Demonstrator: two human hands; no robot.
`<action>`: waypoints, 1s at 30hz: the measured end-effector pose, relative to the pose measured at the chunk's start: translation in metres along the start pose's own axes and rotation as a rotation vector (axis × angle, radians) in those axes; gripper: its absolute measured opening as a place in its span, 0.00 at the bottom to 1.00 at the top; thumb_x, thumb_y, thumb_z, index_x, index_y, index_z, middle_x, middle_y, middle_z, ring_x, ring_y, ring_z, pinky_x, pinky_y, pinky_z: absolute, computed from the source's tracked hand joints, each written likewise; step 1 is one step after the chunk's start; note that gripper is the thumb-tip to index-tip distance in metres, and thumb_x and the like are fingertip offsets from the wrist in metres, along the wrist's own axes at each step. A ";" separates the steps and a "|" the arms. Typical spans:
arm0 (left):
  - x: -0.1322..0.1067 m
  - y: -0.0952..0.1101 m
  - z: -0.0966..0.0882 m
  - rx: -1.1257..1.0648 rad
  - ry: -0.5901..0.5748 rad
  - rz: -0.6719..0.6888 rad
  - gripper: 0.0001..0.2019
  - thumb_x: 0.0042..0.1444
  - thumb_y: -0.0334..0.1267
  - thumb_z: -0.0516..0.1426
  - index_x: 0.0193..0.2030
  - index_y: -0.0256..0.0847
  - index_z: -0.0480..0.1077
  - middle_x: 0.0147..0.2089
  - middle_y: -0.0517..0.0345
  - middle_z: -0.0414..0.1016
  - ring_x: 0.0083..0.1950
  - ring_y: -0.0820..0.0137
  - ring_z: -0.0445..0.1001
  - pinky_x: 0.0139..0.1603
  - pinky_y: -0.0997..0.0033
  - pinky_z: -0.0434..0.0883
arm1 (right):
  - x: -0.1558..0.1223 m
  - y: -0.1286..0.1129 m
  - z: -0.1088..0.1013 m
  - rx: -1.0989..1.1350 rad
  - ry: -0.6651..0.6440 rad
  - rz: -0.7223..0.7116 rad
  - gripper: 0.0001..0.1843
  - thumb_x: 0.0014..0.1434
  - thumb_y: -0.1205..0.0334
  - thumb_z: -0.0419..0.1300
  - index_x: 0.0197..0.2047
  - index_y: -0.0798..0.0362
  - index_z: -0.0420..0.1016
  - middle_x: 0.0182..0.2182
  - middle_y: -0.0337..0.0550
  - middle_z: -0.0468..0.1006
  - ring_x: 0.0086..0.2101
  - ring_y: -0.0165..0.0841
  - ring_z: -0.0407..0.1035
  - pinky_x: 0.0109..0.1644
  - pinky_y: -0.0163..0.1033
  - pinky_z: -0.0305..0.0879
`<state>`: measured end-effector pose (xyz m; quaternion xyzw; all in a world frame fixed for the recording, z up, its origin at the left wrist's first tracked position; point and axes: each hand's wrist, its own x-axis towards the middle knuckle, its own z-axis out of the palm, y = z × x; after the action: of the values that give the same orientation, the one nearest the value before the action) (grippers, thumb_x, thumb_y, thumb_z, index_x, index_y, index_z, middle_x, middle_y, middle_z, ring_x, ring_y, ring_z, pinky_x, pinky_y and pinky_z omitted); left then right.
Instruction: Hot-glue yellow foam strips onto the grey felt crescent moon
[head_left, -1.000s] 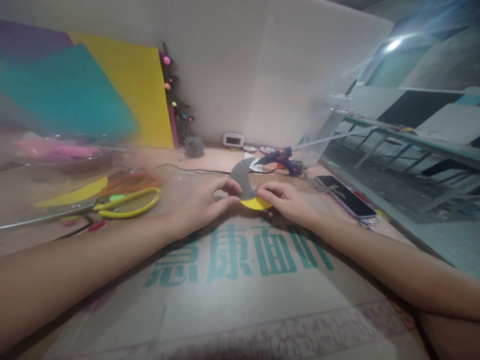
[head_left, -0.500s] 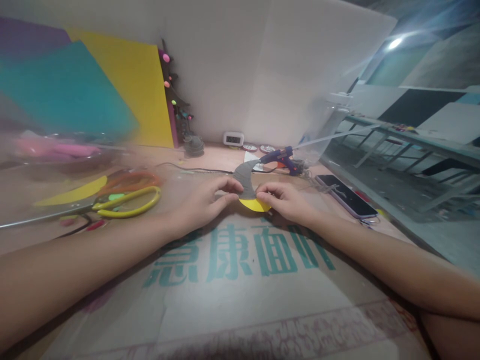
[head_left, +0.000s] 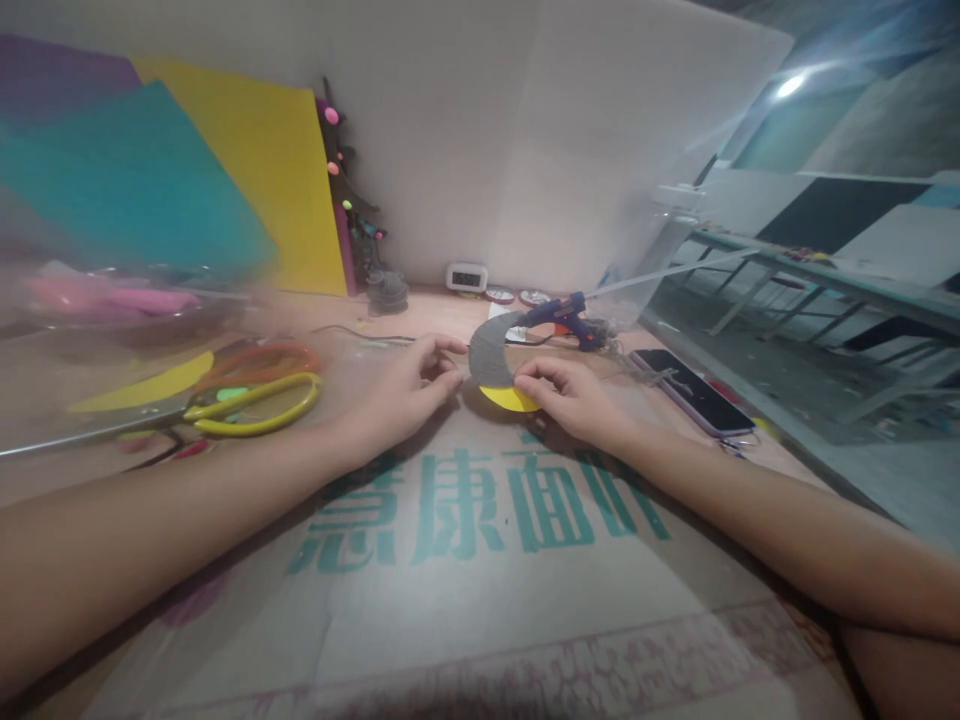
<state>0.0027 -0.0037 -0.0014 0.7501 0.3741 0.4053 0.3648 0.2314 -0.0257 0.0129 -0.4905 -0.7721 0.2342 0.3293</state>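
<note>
A crescent-shaped piece (head_left: 491, 352), mostly covered in grey with a bare yellow lower end, is held up over the table. My right hand (head_left: 571, 398) pinches it near the yellow end, thumb against forefinger. Just left of the crescent is my left hand (head_left: 421, 388), its fingers curled with thumb and fingertips apart and nothing visible between them. A small gap separates it from the grey edge. Behind the crescent's upper tip lies a dark blue glue gun (head_left: 568, 318).
Yellow-handled scissors (head_left: 259, 405) and a yellow cut piece (head_left: 142, 383) lie at the left. A phone (head_left: 694, 392) rests near the table's right edge. At the back stand a small digital clock (head_left: 466, 278) and coloured sheets (head_left: 300, 190).
My left hand has let go of the crescent and drawn slightly left. The right hand keeps its pinch, and more of the grey left edge shows.
</note>
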 end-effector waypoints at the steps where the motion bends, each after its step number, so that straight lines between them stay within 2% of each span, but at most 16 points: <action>1: 0.000 0.000 0.000 -0.021 -0.015 -0.014 0.14 0.61 0.40 0.53 0.53 0.39 0.63 0.34 0.59 0.73 0.36 0.70 0.75 0.39 0.69 0.70 | 0.000 0.000 0.000 -0.006 0.000 -0.002 0.14 0.62 0.54 0.54 0.30 0.54 0.71 0.21 0.36 0.69 0.25 0.29 0.64 0.31 0.34 0.58; 4: -0.002 0.000 0.000 -0.067 -0.062 -0.036 0.14 0.63 0.40 0.51 0.54 0.39 0.62 0.33 0.58 0.75 0.36 0.69 0.77 0.39 0.68 0.71 | 0.000 -0.001 0.000 -0.022 -0.006 -0.005 0.14 0.62 0.54 0.54 0.30 0.54 0.71 0.21 0.36 0.69 0.25 0.29 0.65 0.31 0.34 0.58; 7: -0.002 0.000 0.000 -0.062 -0.062 -0.028 0.14 0.63 0.40 0.50 0.53 0.38 0.63 0.36 0.55 0.77 0.39 0.69 0.77 0.43 0.67 0.72 | 0.000 -0.001 0.000 -0.041 0.000 -0.018 0.13 0.62 0.55 0.54 0.31 0.54 0.71 0.22 0.37 0.70 0.25 0.29 0.65 0.31 0.34 0.59; 11: 0.000 0.002 -0.001 -0.009 -0.040 -0.026 0.15 0.60 0.41 0.53 0.51 0.38 0.65 0.38 0.54 0.78 0.42 0.67 0.78 0.44 0.66 0.72 | 0.000 -0.002 0.000 -0.036 0.003 -0.029 0.14 0.61 0.54 0.54 0.30 0.54 0.71 0.22 0.38 0.71 0.26 0.30 0.65 0.31 0.34 0.59; 15: 0.000 0.001 -0.003 0.026 -0.033 -0.069 0.17 0.58 0.44 0.56 0.52 0.39 0.66 0.33 0.57 0.78 0.36 0.67 0.78 0.40 0.67 0.72 | -0.001 -0.003 0.000 -0.050 0.023 -0.030 0.14 0.61 0.54 0.54 0.30 0.54 0.71 0.23 0.38 0.72 0.27 0.30 0.66 0.32 0.35 0.60; 19: -0.001 0.001 -0.003 0.016 -0.080 -0.083 0.20 0.61 0.48 0.52 0.55 0.39 0.67 0.29 0.59 0.77 0.33 0.67 0.77 0.37 0.68 0.71 | 0.000 -0.003 0.000 -0.072 0.034 -0.038 0.13 0.61 0.55 0.55 0.31 0.54 0.72 0.25 0.39 0.73 0.28 0.30 0.66 0.33 0.35 0.60; 21: -0.001 0.002 -0.003 0.045 -0.113 -0.055 0.19 0.62 0.49 0.50 0.51 0.39 0.70 0.29 0.59 0.76 0.34 0.68 0.76 0.37 0.69 0.70 | 0.000 -0.002 0.000 -0.069 0.022 -0.040 0.13 0.61 0.55 0.54 0.31 0.54 0.72 0.25 0.39 0.73 0.28 0.30 0.66 0.33 0.34 0.60; 25: -0.002 0.005 -0.003 0.180 -0.160 -0.014 0.20 0.62 0.52 0.48 0.36 0.38 0.72 0.33 0.56 0.77 0.36 0.67 0.74 0.37 0.70 0.68 | 0.000 -0.002 0.000 -0.098 0.022 -0.070 0.13 0.61 0.56 0.55 0.31 0.55 0.73 0.26 0.39 0.74 0.29 0.30 0.67 0.34 0.34 0.60; 30: -0.001 0.004 -0.003 0.230 -0.154 -0.027 0.21 0.62 0.53 0.48 0.34 0.38 0.72 0.32 0.57 0.76 0.34 0.68 0.71 0.34 0.70 0.65 | -0.001 -0.003 0.000 -0.109 0.009 -0.126 0.11 0.61 0.57 0.56 0.31 0.54 0.74 0.28 0.41 0.76 0.31 0.31 0.68 0.37 0.35 0.61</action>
<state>0.0011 -0.0056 0.0031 0.8107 0.3991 0.2960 0.3097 0.2301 -0.0273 0.0146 -0.4591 -0.8116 0.1684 0.3196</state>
